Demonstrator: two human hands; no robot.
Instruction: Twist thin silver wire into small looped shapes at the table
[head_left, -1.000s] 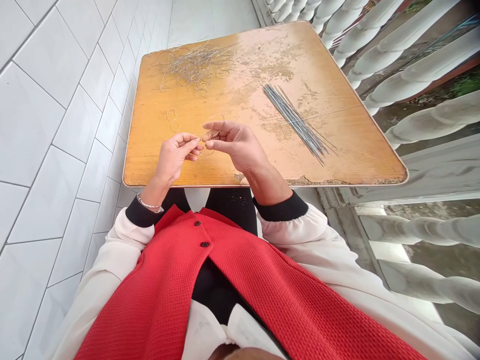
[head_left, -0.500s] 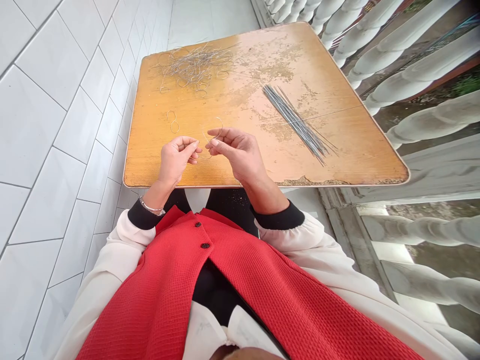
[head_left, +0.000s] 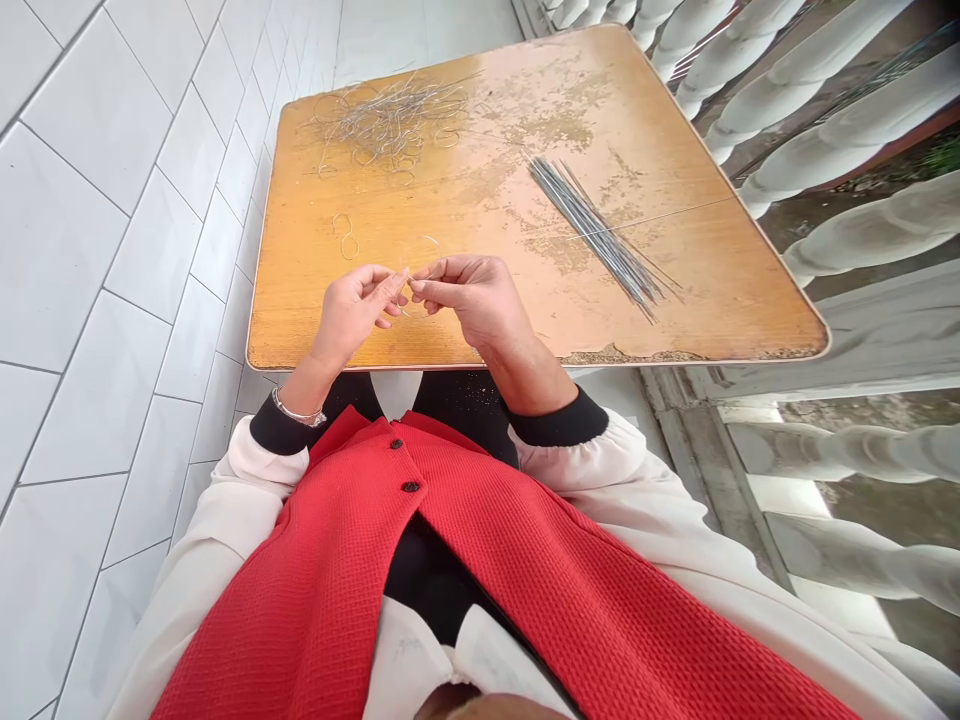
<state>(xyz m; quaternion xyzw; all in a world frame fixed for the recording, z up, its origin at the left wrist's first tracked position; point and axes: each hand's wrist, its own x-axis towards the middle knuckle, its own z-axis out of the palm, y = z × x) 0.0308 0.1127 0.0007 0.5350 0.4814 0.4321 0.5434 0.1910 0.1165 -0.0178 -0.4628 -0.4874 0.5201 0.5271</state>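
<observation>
Over the near edge of the wooden table (head_left: 495, 320), my left hand (head_left: 356, 312) and my right hand (head_left: 476, 298) meet fingertip to fingertip. Both pinch a thin wire (head_left: 430, 240), of which only a short curved piece shows above the fingers; the rest is hidden by them. Just beyond my left hand lies a small wire bent into loops (head_left: 346, 238), flat on the tabletop. A bundle of straight grey wires (head_left: 596, 238) rests to the right of my right hand, apart from it.
A tangled heap of bent wires (head_left: 394, 120) covers the table's far left part. One long thin wire (head_left: 660, 217) crosses the bundle toward the right edge. A white tiled wall (head_left: 135, 260) stands close on the left, a white balustrade (head_left: 817, 140) on the right.
My hands have come together, the left moving right until the fingertips meet. The wire's wide loop above the right fingers now shows only as a short arc. The view has shifted slightly.
</observation>
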